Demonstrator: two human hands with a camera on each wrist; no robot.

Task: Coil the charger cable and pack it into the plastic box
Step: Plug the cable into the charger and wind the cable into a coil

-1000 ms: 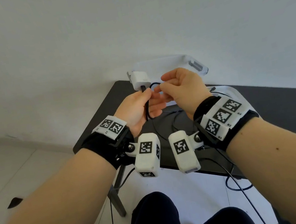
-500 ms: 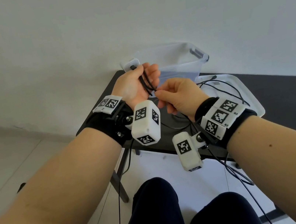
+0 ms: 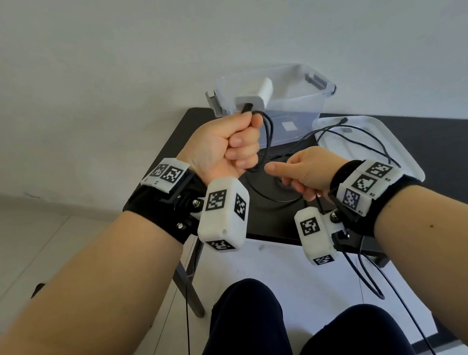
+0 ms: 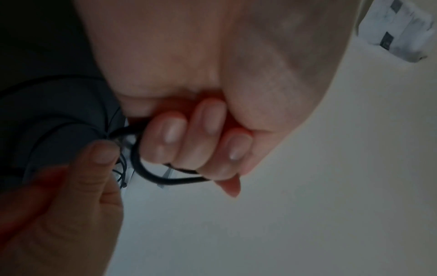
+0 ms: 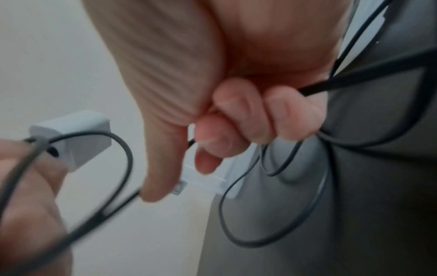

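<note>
My knees [image 3: 282, 338] in dark trousers are closest at the bottom, with both forearms reaching out over them, and each wrist has a black strap and white tracker blocks with the checker-type markers [image 3: 221, 210].

My right hand [image 3: 305, 173] is the lower one, out over the front part of the black tabletop [image 3: 452, 149]. Its fingers [image 5: 264, 115] are curled in around a strand of the black charger cable [image 3: 267, 132], with the index finger poking out to the left. From that hand some cable hangs down past the tabletop edge in a loose loop, and the rest trails off across the tabletop.

My left hand [image 3: 223, 148] is held a bit higher and further out, balled into a fist around the cable right by its plug end. A short loop sticks out from under those fingers [image 4: 175, 138]. The white charger brick [image 3: 255, 95] sits just above the fist, plugged onto the cable and up in the air, not touching anything else.

Past the hands, more slack cable lies over the white lid [image 3: 379, 135], which is flat on the tabletop to the right. Furthest back at the tabletop's far edge is the clear plastic box [image 3: 305, 95], open, with grey latches, up against the white wall [image 3: 143, 38]. The cable isn't inside the box.
</note>
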